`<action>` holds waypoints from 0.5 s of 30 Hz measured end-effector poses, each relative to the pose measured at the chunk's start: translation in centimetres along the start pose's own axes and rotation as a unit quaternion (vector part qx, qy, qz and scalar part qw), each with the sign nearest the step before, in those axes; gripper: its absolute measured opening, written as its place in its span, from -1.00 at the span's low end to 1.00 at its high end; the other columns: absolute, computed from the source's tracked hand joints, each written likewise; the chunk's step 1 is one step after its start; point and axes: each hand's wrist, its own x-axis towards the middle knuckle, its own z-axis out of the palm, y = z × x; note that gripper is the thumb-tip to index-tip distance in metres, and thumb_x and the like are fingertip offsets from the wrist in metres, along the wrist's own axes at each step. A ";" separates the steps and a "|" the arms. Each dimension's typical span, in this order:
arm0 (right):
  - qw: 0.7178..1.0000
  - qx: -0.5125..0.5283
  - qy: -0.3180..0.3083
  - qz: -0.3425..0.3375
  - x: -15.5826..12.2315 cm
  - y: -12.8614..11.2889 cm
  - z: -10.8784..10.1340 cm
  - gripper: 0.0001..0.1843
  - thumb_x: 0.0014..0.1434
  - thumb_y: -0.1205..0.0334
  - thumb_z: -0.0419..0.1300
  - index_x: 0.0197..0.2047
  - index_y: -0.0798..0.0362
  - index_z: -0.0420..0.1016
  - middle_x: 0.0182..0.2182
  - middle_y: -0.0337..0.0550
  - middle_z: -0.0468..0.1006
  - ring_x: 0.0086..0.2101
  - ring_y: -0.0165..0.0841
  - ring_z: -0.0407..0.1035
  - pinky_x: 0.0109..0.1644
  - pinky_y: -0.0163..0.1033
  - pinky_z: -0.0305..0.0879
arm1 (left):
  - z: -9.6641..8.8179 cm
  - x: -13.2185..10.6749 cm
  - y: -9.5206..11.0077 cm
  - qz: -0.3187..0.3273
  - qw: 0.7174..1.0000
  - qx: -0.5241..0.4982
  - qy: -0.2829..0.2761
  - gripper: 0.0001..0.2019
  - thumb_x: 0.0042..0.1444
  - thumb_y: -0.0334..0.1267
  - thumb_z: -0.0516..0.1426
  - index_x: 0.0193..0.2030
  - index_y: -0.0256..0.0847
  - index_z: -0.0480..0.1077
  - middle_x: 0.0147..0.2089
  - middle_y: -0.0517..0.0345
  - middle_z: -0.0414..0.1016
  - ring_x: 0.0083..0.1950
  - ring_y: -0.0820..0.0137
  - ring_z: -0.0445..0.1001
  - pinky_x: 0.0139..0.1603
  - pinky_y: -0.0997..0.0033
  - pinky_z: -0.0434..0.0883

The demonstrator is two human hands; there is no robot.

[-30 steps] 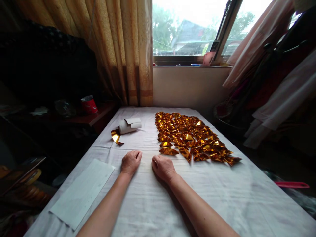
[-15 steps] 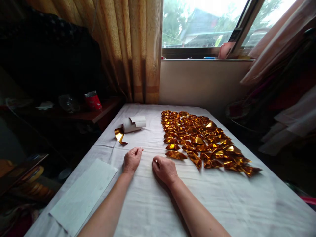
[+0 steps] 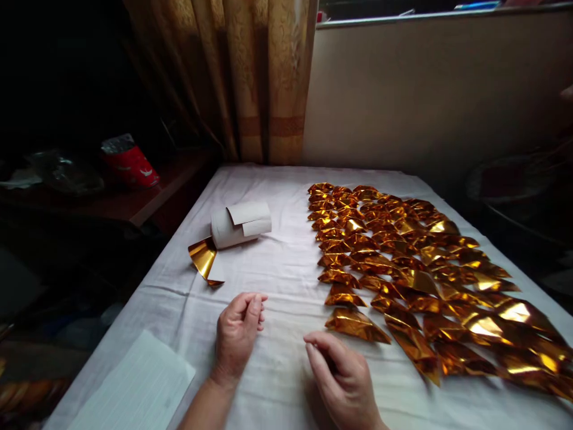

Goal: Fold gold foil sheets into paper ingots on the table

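My left hand (image 3: 237, 334) rests on the white cloth (image 3: 277, 269) with its fingers loosely curled and nothing in them. Just to its right, my right hand (image 3: 344, 382) lies with the fingers curled inward, also holding nothing visible. Its fingertips are a short way from the nearest of several folded gold foil pieces (image 3: 358, 325), which are laid in rows across the right half of the cloth (image 3: 416, 263). Ahead of the left hand lie a rolled white paper tube (image 3: 239, 224) and a loose gold foil sheet (image 3: 205, 260).
A white paper sheet (image 3: 134, 391) lies at the cloth's near left corner. A dark side shelf on the left holds a red packet (image 3: 129, 161) and clear plastic. A patterned curtain (image 3: 250, 77) and a beige wall stand behind the table.
The view has tipped down and come closer, so the window has left the frame. Both hands have drawn back toward me and their fingers have loosened slightly.
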 end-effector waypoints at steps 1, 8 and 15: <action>1.000 0.005 -0.012 -0.003 0.0 0.1 -0.1 -0.87 0.20 0.35 0.15 -0.26 -0.01 0.53 -0.53 -0.21 0.59 -0.55 -0.39 0.49 -0.46 -0.42 0.40 | -0.1 -0.1 0.0 -0.009 1.000 -0.006 0.006 -0.59 0.09 0.14 0.14 -0.34 -0.20 0.55 -0.57 0.19 0.40 -0.57 0.48 0.40 -0.61 0.56 0.40; 0.999 0.004 -0.031 -0.020 -0.3 0.2 -0.1 -0.86 0.20 0.37 0.15 -0.23 -0.01 0.51 -0.49 -0.20 0.61 -0.52 -0.39 0.51 -0.43 -0.42 0.42 | -0.1 -0.1 -0.1 -0.023 0.999 -0.036 0.019 -0.56 0.05 0.18 0.17 -0.35 -0.21 0.55 -0.58 0.19 0.40 -0.57 0.48 0.40 -0.64 0.56 0.39; 0.998 -0.032 -0.010 -0.055 -0.3 -0.2 0.9 -0.84 0.23 0.30 0.11 -0.29 0.03 0.53 -0.49 -0.20 0.61 -0.50 -0.42 0.51 -0.37 -0.43 0.38 | 0.2 0.9 -0.6 0.025 0.997 -0.065 0.042 -0.49 0.02 0.22 0.15 -0.32 -0.28 0.52 -0.55 0.21 0.39 -0.56 0.51 0.39 -0.60 0.55 0.41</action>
